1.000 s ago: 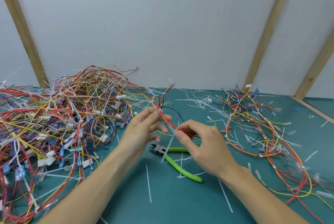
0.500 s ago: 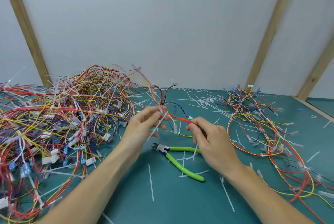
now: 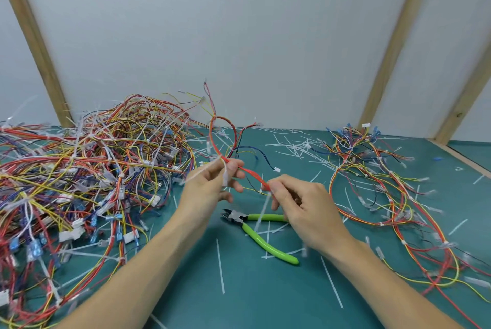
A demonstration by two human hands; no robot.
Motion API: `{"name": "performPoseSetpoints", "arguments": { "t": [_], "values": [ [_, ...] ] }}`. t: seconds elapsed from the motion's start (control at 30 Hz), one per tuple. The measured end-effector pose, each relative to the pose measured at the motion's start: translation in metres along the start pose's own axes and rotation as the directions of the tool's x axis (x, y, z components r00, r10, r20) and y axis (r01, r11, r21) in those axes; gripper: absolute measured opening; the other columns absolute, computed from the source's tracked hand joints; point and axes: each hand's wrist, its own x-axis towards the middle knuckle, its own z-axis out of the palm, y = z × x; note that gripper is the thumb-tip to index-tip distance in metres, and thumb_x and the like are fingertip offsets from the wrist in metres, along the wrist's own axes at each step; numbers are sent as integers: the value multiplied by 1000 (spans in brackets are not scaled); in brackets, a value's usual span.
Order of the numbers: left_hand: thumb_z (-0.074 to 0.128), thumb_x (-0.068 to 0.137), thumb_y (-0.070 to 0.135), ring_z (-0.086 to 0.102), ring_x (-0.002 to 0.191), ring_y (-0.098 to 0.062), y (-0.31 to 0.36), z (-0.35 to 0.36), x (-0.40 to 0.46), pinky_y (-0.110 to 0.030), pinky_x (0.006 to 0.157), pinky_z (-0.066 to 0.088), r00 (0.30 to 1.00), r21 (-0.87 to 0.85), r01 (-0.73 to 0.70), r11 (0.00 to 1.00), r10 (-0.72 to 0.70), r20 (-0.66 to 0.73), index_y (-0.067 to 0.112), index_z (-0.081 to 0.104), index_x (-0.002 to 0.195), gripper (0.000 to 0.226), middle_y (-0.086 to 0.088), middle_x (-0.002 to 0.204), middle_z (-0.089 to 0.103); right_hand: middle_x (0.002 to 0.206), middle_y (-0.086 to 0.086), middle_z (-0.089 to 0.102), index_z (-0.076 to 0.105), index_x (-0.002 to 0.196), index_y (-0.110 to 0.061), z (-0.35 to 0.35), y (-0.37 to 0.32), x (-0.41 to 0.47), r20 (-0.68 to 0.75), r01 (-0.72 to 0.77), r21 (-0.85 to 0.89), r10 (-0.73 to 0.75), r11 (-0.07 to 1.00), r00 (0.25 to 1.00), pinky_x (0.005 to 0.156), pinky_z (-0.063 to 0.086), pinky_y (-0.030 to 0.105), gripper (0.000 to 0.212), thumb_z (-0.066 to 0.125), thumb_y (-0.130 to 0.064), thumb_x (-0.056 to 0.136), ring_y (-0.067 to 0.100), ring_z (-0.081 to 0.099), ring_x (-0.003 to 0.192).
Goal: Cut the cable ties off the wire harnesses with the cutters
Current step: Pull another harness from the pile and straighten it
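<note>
Both hands hold one red and yellow wire harness (image 3: pixel 252 175) above the green table (image 3: pixel 186 288). My left hand (image 3: pixel 212 187) pinches it near a white cable tie (image 3: pixel 225 176) that hangs from its fingers. My right hand (image 3: pixel 300 206) pinches the harness lower down, a little to the right. The harness loops up behind the left hand and ends in thin wires with small connectors. The cutters (image 3: pixel 261 233), with bright green handles, lie on the table below and between the hands, jaws pointing left; neither hand touches them.
A big tangled heap of harnesses (image 3: pixel 87 177) with white ties covers the left of the table. A flatter spread of harnesses (image 3: pixel 393 195) lies at the right. Cut white tie pieces (image 3: pixel 220 266) are scattered over the table. Wooden frame posts (image 3: pixel 393 44) stand against the white wall.
Both hands have lifted the harness higher and its loop now stands up behind the left hand. The right hand has slid along the red bundle. The cutters have not moved.
</note>
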Motion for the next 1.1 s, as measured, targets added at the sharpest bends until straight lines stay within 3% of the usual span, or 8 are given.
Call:
{"name": "performPoseSetpoints", "arguments": {
  "t": [0.23, 0.37, 0.57, 0.67, 0.77, 0.87, 0.97, 1.1],
  "values": [
    [61, 99, 27, 64, 60, -5, 2, -24, 14, -15, 46, 46, 978, -213, 66, 975, -105, -180, 17, 70, 99, 13, 6, 77, 71, 58, -9, 55, 68, 84, -31, -2, 1, -1, 20, -7, -65, 9, 998, 1000, 58, 36, 26, 24, 58, -51, 92, 14, 50, 56],
    [63, 95, 32, 65, 64, -6, 2, -17, 11, -17, 52, 49, 989, -162, 121, 979, -133, -64, 17, 71, 103, 19, 4, 85, 72, 58, -8, 51, 67, 86, -29, 2, 2, -2, 36, 30, -94, -27, 995, 999, 57, 30, 20, 17, 59, -38, 99, 14, 49, 57],
    [68, 86, 30, 63, 70, -12, 0, -8, 2, -23, 56, 51, 983, -7, 88, 996, -85, 163, 10, 74, 103, 27, 3, 88, 68, 57, 0, 46, 66, 84, -27, 2, 3, -1, 42, 4, -27, -2, 1000, 999, 54, 30, 28, 21, 59, -25, 104, 14, 40, 53],
    [68, 85, 30, 63, 68, -12, 1, -9, 2, -23, 56, 51, 985, -10, 88, 996, -86, 147, 8, 74, 99, 27, 1, 86, 68, 54, -2, 41, 71, 82, -24, 4, 0, 0, 86, -90, 194, 74, 977, 994, 49, 27, 25, 32, 52, -25, 108, 9, 32, 49],
    [67, 85, 26, 61, 61, -14, 2, -12, 5, -23, 52, 48, 989, -128, 113, 985, -100, 106, 6, 70, 98, 24, -3, 79, 65, 55, 10, 58, 78, 85, -14, -2, -5, 7, 152, -319, 560, 283, 765, 947, 41, 31, 21, 53, 39, -43, 109, 15, 41, 38],
    [63, 89, 21, 58, 57, -13, 3, -15, 9, -22, 49, 46, 989, -217, 143, 966, -132, 64, 10, 67, 96, 14, -1, 73, 61, 67, 19, 69, 79, 86, -11, -12, -3, 13, 192, -428, 657, 412, 620, 891, 40, 40, 23, 74, 31, -67, 93, 22, 52, 39],
    [64, 92, 21, 59, 59, -11, 1, -17, 10, -21, 49, 47, 991, -247, 135, 960, -130, 33, 14, 70, 94, 10, 2, 75, 64, 65, 19, 68, 77, 81, -8, -13, 8, 13, 71, -418, 631, 488, 653, 870, 39, 38, 22, 77, 28, -62, 104, 21, 52, 38],
    [70, 89, 23, 62, 61, -12, -2, -16, 8, -22, 50, 49, 995, -209, 104, 972, -104, 9, 22, 76, 89, 6, 2, 83, 69, 63, 6, 70, 75, 74, -18, -9, 15, 10, -188, -337, 399, 435, 853, 880, 54, 44, 32, 60, 40, -58, 102, 19, 59, 49]
  ]
}}
